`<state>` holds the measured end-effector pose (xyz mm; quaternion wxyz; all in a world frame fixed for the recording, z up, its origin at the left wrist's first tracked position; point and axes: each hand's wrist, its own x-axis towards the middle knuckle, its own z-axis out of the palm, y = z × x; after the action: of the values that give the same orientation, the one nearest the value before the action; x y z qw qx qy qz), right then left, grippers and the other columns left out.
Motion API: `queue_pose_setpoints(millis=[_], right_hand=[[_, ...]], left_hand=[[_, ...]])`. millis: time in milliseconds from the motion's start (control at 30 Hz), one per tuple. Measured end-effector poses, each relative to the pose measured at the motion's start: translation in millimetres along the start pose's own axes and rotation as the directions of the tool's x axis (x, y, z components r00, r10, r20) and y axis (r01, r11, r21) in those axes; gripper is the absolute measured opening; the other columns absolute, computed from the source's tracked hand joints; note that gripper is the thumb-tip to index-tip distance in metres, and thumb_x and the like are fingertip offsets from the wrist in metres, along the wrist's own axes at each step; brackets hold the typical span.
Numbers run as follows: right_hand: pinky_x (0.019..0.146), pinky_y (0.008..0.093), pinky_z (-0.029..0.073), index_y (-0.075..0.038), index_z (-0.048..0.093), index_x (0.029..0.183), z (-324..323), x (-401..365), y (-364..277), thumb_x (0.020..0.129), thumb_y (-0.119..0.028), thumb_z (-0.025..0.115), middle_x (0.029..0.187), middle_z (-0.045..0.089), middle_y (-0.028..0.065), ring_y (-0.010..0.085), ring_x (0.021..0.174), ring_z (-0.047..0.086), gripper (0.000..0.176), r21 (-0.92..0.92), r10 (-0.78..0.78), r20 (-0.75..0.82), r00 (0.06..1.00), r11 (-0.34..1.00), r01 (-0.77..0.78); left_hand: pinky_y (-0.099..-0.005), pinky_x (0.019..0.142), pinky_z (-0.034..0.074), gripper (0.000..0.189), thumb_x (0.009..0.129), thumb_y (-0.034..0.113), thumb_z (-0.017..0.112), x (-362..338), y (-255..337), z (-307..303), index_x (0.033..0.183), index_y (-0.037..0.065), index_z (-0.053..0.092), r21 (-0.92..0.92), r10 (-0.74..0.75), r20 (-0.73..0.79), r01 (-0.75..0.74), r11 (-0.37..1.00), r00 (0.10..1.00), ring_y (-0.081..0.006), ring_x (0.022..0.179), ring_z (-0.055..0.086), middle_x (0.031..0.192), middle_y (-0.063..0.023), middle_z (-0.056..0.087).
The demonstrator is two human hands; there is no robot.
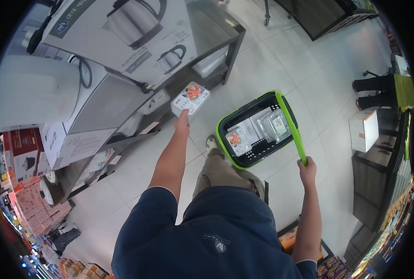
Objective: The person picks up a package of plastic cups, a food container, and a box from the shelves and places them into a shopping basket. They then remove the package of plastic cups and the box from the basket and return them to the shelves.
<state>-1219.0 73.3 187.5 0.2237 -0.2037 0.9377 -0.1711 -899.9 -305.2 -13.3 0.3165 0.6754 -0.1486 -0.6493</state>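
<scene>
Fingers of the left hand (pixel 183 123) closed on a white food package (pixel 191 97), held beside the shelf (pixel 218 74); right hand (pixel 307 168) clasping the green handle (pixel 294 132) of a basket (pixel 224 137) holding similar packages (pixel 238 141).

Light: shining bright and even.
Glare: white box (pixel 30 93) washing out at ten o'clock.
Edges: bending, fading to black.

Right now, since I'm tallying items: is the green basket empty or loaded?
Loaded, not full: the green basket, hanging by its handle from the right hand, has several packs on its floor; the left hand holds another pack.
</scene>
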Motion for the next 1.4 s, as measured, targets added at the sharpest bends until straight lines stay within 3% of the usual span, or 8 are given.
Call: queue_pose_setpoints(millis=[200,300,533,600,700,800,900,1400], right_hand=[[0.057,0.0327,0.042,0.002,0.058,0.087,1,0,-12,0.076,-0.011,0.064,0.067,0.057,0.0107,0.0191,0.059,0.052,0.018,0.013,0.001,0.039,0.999,1.000,-0.001],[0.057,0.0312,0.041,0.002,0.058,0.086,-1,-2,-18,0.076,-0.010,0.064,0.067,0.057,0.0100,0.0169,0.060,0.052,0.017,0.018,0.086,0.036,0.996,0.996,-0.087],[0.056,0.0322,0.042,0.001,0.057,0.082,11,-4,-13,0.074,-0.014,0.064,0.064,0.055,0.0083,0.0160,0.059,0.051,0.019,0.056,0.085,0.064,0.994,0.995,-0.088],[0.059,0.0346,0.044,0.002,0.057,0.083,12,-5,-13,0.074,-0.015,0.065,0.067,0.057,0.0128,0.0203,0.061,0.053,0.022,-0.040,0.074,0.033,0.997,0.997,-0.073],[0.064,0.0375,0.045,0.003,0.057,0.087,4,-5,-18,0.073,-0.017,0.067,0.073,0.059,0.0178,0.0290,0.068,0.057,0.026,-0.048,0.081,0.059,0.995,0.996,-0.078],[0.068,0.0403,0.045,0.001,0.057,0.086,0,-4,-25,0.074,-0.018,0.066,0.077,0.060,0.0202,0.0341,0.074,0.058,0.025,-0.042,0.118,0.070,0.991,0.993,-0.115],[0.072,0.0437,0.045,0.000,0.056,0.086,3,-2,-27,0.075,-0.020,0.065,0.080,0.060,0.0219,0.0383,0.080,0.058,0.024,-0.060,0.104,0.076,0.992,0.993,-0.099],[0.077,0.0458,0.046,0.001,0.048,0.094,-39,54,-2,0.082,-0.013,0.053,0.097,0.056,0.0209,0.0373,0.092,0.055,0.020,-0.372,0.220,-0.051,0.974,0.901,-0.223]], left_hand=[[-0.0294,0.058,0.036,0.048,0.064,0.024,0.074,41,19,26,0.101,0.006,0.051,0.043,-0.035,-0.126,0.040,0.998,0.991,-0.0129,0.065,0.042,0.082,-0.0052,0.047],[-0.0342,0.064,0.044,0.059,0.064,0.018,0.073,51,27,24,0.114,-0.001,0.047,-0.091,-0.150,-0.180,0.136,0.987,0.972,-0.0207,0.093,0.049,0.108,-0.0113,0.050],[-0.0470,0.086,0.044,0.048,0.077,0.018,0.065,118,15,12,0.119,0.005,0.047,-0.330,-0.092,0.106,0.123,0.936,0.990,-0.0252,0.109,0.043,0.120,-0.0121,0.042],[-0.0434,0.088,0.044,0.036,0.086,0.022,0.053,177,-15,-2,0.118,0.007,0.049,-0.305,0.051,0.312,0.049,0.951,0.949,-0.0252,0.115,0.042,0.126,-0.0130,0.042],[-0.0350,0.079,0.045,0.035,0.086,0.028,0.054,195,-5,9,0.115,0.008,0.049,-0.375,-0.026,0.318,0.151,0.915,0.948,-0.0229,0.105,0.050,0.111,-0.0080,0.055],[-0.0373,0.090,0.045,0.058,0.085,0.036,0.058,127,24,43,0.131,0.008,0.037,-0.298,-0.038,0.003,0.037,0.954,0.999,-0.0239,0.115,0.043,0.125,-0.0107,0.045],[-0.0428,0.098,0.041,0.063,0.088,0.042,0.051,109,27,62,0.137,0.010,0.028,-0.475,-0.073,0.142,0.133,0.870,0.987,-0.0287,0.124,0.034,0.133,-0.0130,0.037],[-0.0395,0.083,0.055,0.046,0.092,0.031,0.046,176,57,68,0.127,0.003,0.036,-0.600,0.064,0.049,-0.022,0.800,0.997,-0.0338,0.110,0.050,0.124,-0.0195,0.043]])
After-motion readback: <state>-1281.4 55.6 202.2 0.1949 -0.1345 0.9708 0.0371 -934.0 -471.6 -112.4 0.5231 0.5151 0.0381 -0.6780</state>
